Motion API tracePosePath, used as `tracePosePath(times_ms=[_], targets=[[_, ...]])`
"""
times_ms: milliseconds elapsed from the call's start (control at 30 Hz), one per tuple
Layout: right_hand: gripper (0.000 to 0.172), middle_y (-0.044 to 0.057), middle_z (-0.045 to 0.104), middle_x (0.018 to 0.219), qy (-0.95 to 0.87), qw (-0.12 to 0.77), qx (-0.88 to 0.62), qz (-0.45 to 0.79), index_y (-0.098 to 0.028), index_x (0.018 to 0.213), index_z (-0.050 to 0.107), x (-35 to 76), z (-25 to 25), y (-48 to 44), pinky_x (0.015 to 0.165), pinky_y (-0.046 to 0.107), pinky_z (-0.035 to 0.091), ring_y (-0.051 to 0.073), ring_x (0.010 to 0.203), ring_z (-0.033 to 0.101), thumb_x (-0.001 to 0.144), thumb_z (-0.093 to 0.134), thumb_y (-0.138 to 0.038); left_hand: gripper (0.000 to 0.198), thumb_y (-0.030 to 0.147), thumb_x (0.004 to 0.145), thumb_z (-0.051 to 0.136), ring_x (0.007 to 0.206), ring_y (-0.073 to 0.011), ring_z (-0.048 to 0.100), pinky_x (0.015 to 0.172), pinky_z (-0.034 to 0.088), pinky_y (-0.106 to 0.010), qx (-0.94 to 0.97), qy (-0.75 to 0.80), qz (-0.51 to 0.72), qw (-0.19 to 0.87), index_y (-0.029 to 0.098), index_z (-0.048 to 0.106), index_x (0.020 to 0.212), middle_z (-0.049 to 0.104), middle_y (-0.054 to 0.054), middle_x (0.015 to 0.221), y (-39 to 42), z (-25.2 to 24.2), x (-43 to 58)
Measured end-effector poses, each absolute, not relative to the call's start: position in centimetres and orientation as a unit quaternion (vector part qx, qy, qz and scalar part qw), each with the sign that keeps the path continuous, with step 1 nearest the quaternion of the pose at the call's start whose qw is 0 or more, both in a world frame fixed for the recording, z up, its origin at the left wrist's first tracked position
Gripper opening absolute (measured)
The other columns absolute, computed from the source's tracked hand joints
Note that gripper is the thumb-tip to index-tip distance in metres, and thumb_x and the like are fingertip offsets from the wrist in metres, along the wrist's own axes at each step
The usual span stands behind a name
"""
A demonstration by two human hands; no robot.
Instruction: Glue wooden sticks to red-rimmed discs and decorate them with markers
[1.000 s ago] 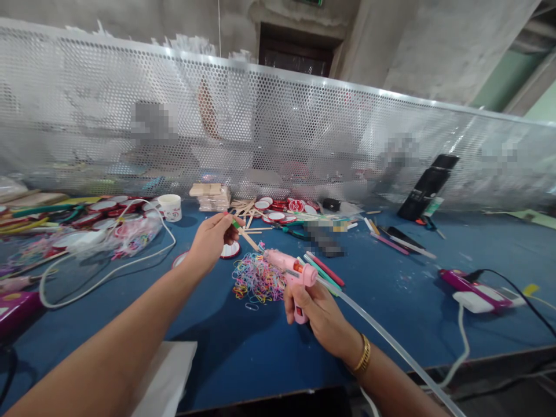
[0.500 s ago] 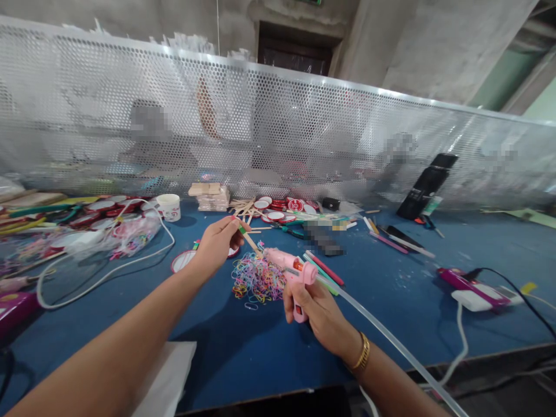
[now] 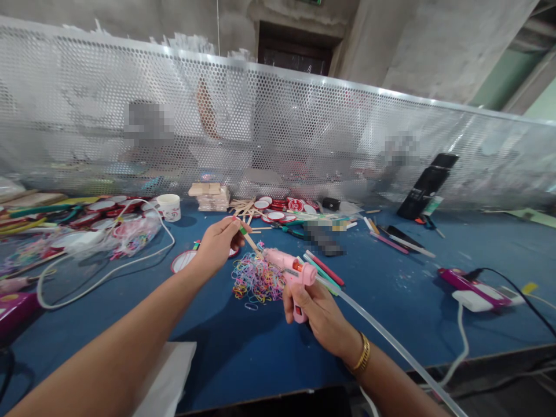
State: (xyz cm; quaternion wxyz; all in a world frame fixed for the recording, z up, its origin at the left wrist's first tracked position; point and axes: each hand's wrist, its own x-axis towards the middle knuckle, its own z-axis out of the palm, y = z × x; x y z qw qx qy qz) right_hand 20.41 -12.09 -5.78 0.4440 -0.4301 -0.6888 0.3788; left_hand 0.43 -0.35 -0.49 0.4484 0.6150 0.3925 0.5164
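Between its fingertips my left hand (image 3: 219, 243) pinches a wooden craft stick (image 3: 251, 242) with a green band near the grip. My right hand (image 3: 315, 310) is wrapped around the handle of a pink glue gun (image 3: 284, 263). The gun's nozzle is at the lower end of the stick; whether they touch I cannot tell. A long clear glue stick (image 3: 373, 321) runs out of the gun's back toward the lower right. Below the nozzle lies a heap of small coloured rubber bands (image 3: 256, 279). A white disc with a red rim (image 3: 182, 260) lies beside my left wrist, partly hidden.
Along the back stand a paper cup (image 3: 169, 208), stacked craft sticks (image 3: 212, 198) and red-rimmed discs (image 3: 275, 216). Markers (image 3: 325, 268) lie beyond the gun. A purple power strip (image 3: 471, 286) with cables is at right. A white cable (image 3: 130, 263) loops at left. Behind rises a perforated metal screen (image 3: 295, 116).
Almost nothing differs. Both hands, the craft stick and the glue gun keep nearly the same place; my left fingers have shifted very slightly.
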Motion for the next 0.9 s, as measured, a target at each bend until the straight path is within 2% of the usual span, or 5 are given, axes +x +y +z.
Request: tracePosePath(times_ms=[900], targets=[[0.054, 0.000, 0.056, 0.060, -0.696, 0.445, -0.417, 0.379, -0.017, 0.069, 0.054, 20.61, -6.07, -11.99, 0.057, 0.024, 0.038, 0.010, 0.055, 0.046, 0.097, 0.028, -0.055, 0.027, 0.036, 0.084, 0.049, 0.048, -0.0101, 0.048, 0.048, 0.036, -0.022, 0.647, 0.391, 0.482, 0.444, 0.016, 0.067, 0.076, 0.057, -0.001, 0.056, -0.62, -0.61, 0.54]])
